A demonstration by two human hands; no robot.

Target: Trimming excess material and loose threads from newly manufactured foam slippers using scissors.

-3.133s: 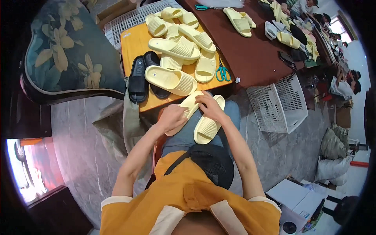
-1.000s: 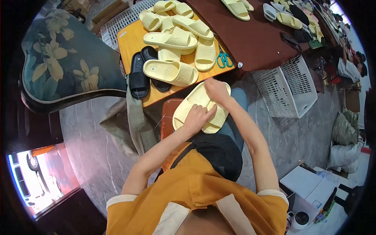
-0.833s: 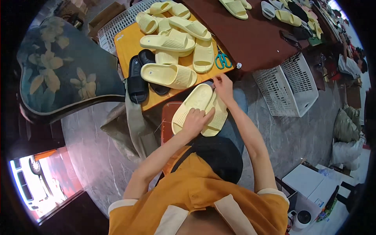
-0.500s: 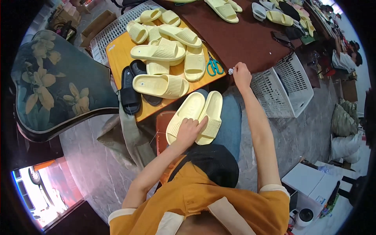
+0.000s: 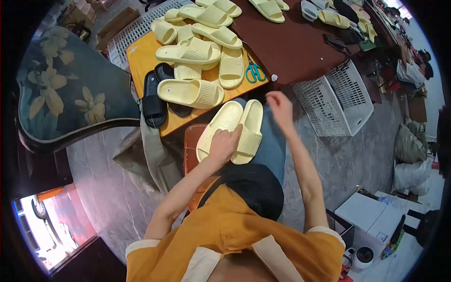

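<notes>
A pair of pale yellow slide slippers rests on my lap, the left slipper (image 5: 227,115) sole-down beside the right slipper (image 5: 248,142). My left hand (image 5: 224,143) lies over the left one's strap and grips it, index finger reaching toward its neighbour. Just right of the pair, my right hand (image 5: 280,109) is raised with its fingers curled together; whatever they may pinch is too small to see. Close by, a small white crumpled piece (image 5: 274,78) sits at the table edge, next to teal-handled scissors (image 5: 255,73).
More yellow slippers (image 5: 191,50) are piled on the orange-yellow board (image 5: 141,51), with black slippers (image 5: 155,101) at its left. A brown cloth-covered table (image 5: 286,51) adjoins it. White crate (image 5: 319,103) stands at right, a floral chair back (image 5: 70,89) at left.
My right hand has left the white piece at the table edge and come toward my lap. My left hand stays on the slipper. Two more yellow slippers now lie at the pile's back.
</notes>
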